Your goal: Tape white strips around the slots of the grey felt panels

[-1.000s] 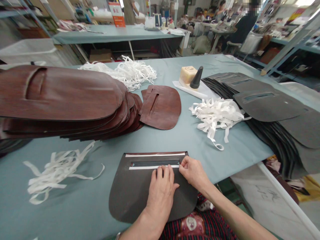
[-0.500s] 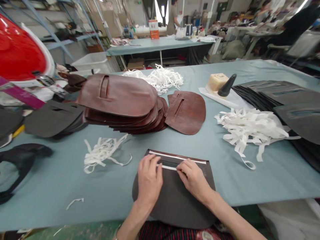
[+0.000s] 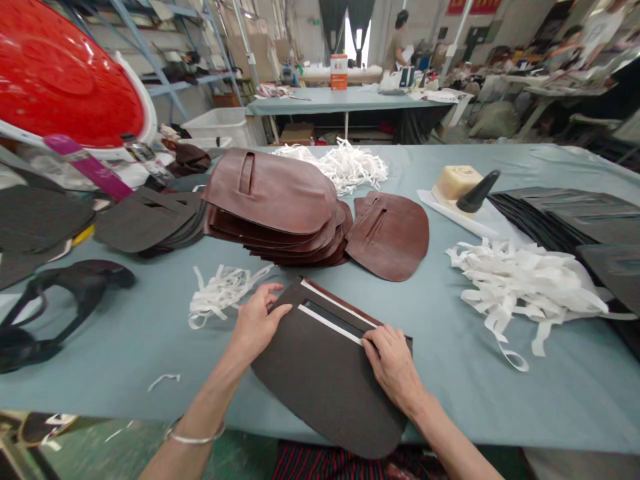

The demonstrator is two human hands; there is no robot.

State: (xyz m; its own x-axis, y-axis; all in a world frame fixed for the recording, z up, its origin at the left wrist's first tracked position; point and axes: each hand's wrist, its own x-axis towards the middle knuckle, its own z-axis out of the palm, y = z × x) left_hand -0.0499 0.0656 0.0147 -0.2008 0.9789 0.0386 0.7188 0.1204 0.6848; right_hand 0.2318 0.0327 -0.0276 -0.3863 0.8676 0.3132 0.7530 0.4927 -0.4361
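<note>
A leather panel (image 3: 330,373) lies grey backing up at the table's front edge, turned at a slant. Brown shows along its far edge. White tape strips (image 3: 333,323) run along its slot and far edge. My left hand (image 3: 257,323) pinches the panel's upper left side, thumb on top and fingers at the edge. My right hand (image 3: 393,363) is closed at the slot's right end, with fingertips on the tape and panel. Beyond the hands are a stack of brown leather panels (image 3: 275,193) and a single brown panel (image 3: 390,237).
White strips lie in piles at left (image 3: 220,293), right (image 3: 530,280) and back (image 3: 350,167). A yellowish block (image 3: 455,183) and a black cone-shaped tool (image 3: 477,192) stand at back right. Dark panels (image 3: 545,213) are stacked far right, others (image 3: 145,220) left. A person (image 3: 397,43) stands beyond.
My left hand has moved left from the slot to the panel's edge. The panel has turned clockwise, its right end nearer me. My right hand stays by the slot. The camera view has shifted.
</note>
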